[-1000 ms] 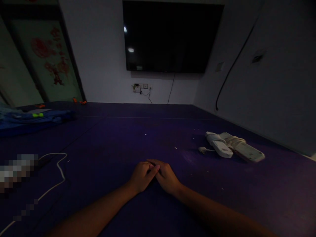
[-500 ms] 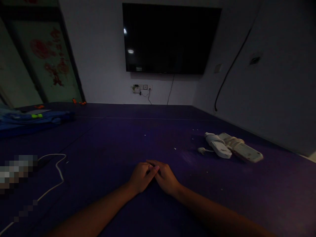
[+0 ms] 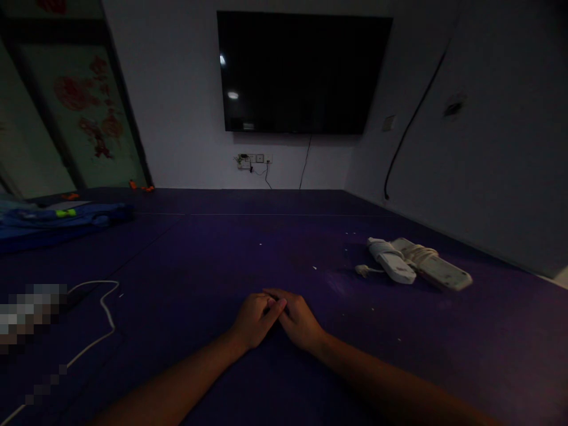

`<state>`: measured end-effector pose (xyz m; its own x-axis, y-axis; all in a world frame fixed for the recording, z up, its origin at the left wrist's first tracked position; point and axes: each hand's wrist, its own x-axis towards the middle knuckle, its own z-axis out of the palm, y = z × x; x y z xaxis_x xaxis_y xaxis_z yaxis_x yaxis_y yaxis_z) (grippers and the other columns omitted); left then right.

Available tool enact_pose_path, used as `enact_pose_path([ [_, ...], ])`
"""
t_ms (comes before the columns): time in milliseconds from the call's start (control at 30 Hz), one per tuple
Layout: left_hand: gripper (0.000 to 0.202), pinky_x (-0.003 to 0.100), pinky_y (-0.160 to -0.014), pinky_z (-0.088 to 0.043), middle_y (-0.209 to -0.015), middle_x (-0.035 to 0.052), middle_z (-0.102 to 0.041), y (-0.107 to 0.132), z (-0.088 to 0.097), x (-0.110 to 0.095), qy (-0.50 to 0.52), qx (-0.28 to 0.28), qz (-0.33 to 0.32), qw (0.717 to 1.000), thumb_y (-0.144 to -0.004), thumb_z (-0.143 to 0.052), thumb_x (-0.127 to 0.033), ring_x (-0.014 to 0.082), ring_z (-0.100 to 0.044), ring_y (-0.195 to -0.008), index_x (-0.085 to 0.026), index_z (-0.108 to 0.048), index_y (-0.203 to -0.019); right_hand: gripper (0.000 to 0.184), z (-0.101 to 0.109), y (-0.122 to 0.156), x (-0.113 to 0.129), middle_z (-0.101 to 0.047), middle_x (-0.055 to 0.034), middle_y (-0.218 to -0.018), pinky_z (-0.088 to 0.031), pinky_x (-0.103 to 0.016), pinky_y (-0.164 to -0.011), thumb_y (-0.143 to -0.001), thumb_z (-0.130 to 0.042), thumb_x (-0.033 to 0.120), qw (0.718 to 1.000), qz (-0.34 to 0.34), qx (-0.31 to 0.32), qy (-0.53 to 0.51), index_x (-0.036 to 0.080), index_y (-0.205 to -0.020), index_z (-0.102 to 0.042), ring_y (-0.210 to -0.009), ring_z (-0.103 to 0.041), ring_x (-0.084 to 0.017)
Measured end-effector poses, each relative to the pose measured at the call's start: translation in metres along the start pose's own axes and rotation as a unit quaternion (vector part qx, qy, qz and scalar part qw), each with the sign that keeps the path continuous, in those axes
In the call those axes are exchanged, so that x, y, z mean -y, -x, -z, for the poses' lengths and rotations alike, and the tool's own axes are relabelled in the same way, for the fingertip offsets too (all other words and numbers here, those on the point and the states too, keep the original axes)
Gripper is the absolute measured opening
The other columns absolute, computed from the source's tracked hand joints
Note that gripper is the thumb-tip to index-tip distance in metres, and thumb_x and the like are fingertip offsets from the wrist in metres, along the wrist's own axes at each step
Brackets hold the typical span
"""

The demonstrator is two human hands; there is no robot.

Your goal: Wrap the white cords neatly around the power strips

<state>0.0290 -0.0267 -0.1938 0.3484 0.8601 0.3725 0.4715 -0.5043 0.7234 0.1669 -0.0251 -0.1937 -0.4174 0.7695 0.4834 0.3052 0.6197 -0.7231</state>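
Observation:
My left hand (image 3: 255, 319) and my right hand (image 3: 302, 322) rest together on the dark purple floor (image 3: 222, 260), low in the middle of the head view. Their fingers are folded in and meet, with the thumbs touching on top. No object shows in either hand, though the inner fingers are hidden. Off to the right lie two white power strips: a shorter one (image 3: 393, 263) and a longer one (image 3: 444, 269), each with its cord wound round it. A white plug (image 3: 362, 270) lies beside the shorter strip.
A white cable (image 3: 106, 313) curves over the floor at left, near a blurred-out object (image 3: 31, 313). Blue cloth (image 3: 89, 216) lies farther back. A television (image 3: 306, 74) hangs above wall sockets (image 3: 255, 160). A black cable (image 3: 412, 124) runs down the right wall. Small white scraps dot the floor.
The camera view has shifted slightly, so the television sits a little lower and farther left. Both hands keep the same clasped pose.

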Motion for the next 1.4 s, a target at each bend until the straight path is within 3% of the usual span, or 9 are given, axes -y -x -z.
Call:
enact_pose_path([
  [967,0.051,0.025,-0.052,-0.031,-0.051,-0.0006,-0.046,-0.0011,0.0026,-0.0037,0.006,-0.002,-0.002,1.000,-0.085,-0.033,-0.056,0.0116,-0.044,-0.052,-0.019,-0.040,-0.050,0.033,0.0014,-0.0010,0.0057,-0.069,-0.0068,-0.103,-0.050,-0.035,-0.086,-0.090,-0.041,0.029,1.000,0.005,0.003,-0.007,0.021,-0.115,-0.061,-0.093,-0.065,-0.019],
  [1400,0.052,0.025,-0.051,-0.030,-0.050,-0.0017,-0.041,0.0002,0.0011,-0.0030,-0.012,-0.014,-0.006,1.000,-0.085,-0.028,-0.057,0.0106,-0.040,-0.050,-0.020,-0.034,-0.051,0.034,-0.0006,0.0007,-0.0014,-0.067,-0.0083,-0.108,-0.048,-0.038,-0.090,-0.087,-0.043,0.024,1.000,0.003,-0.004,0.016,0.019,-0.116,-0.060,-0.099,-0.063,-0.019],
])
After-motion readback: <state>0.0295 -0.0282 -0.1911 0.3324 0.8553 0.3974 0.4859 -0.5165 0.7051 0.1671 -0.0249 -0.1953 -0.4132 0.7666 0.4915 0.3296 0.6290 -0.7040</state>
